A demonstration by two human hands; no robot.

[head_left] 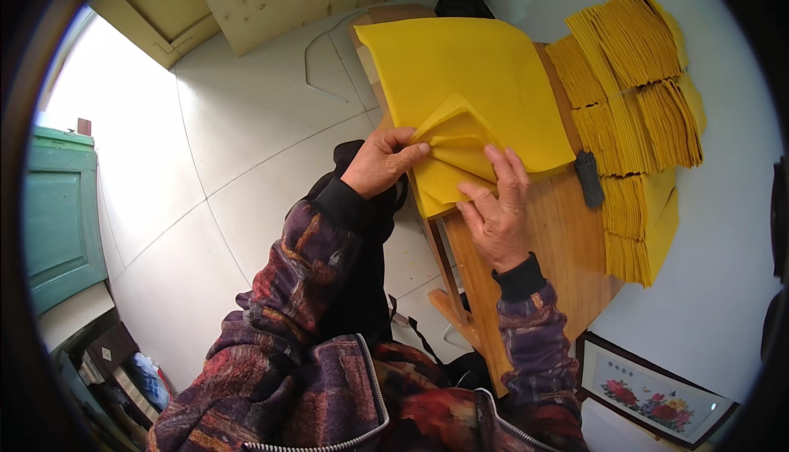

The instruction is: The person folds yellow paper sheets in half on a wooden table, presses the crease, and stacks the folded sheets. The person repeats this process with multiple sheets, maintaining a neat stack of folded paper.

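A stack of large yellow paper sheets [468, 57] lies on the wooden table in front of me. On its near left corner a yellow sheet [460, 144] is partly folded, with pleats fanning out from the left edge. My left hand [385, 159] pinches this sheet where the pleats meet, thumb on top. My right hand [501, 209] is over the sheet's near right side, fingers bent but apart, with fingertips at the folds. Whether its thumb touches the paper I cannot tell.
Bundles of folded yellow paper [633, 41] are piled along the wall at the right. A dark grey object [588, 179] lies beside them on the wooden table [546, 238]. A framed flower picture [653, 394] is at the lower right. Pale floor tiles [246, 148] extend left.
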